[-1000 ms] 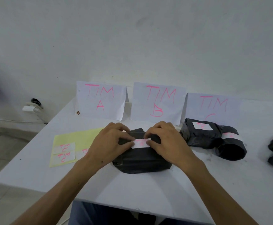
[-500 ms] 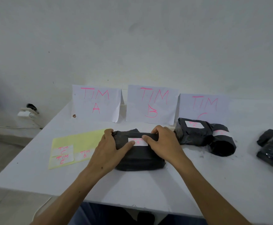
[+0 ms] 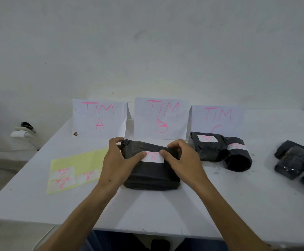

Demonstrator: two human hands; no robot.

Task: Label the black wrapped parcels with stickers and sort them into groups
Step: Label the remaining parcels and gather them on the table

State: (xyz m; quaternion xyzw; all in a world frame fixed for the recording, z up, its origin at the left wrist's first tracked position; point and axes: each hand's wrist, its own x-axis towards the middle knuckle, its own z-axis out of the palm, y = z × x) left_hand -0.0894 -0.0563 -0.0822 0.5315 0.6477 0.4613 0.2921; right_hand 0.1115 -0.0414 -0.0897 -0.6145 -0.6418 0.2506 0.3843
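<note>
Left hand [image 3: 117, 163] grips the left end of the parcel [image 3: 152, 171], fingers curled over its far edge, thumb lying on top and touching the sticker [image 3: 152, 157]. Right hand [image 3: 181, 160] grips the right end the same way, thumb at the sticker's right edge. Parcel rests on the table [image 3: 229, 205], between both hands, just in front of sign B [image 3: 161, 118]. Bare tabletop lies between the parcel and the near table edge. Left of the left hand: sticker sheet [image 3: 71, 171], touching the wrist side; sign A [image 3: 99, 117] beyond it. Right of the right hand: two labelled parcels [image 3: 220, 151] close by, under sign C [image 3: 217, 119]. Unlabelled parcels [image 3: 294, 160] sit well apart, at the right frame edge.
</note>
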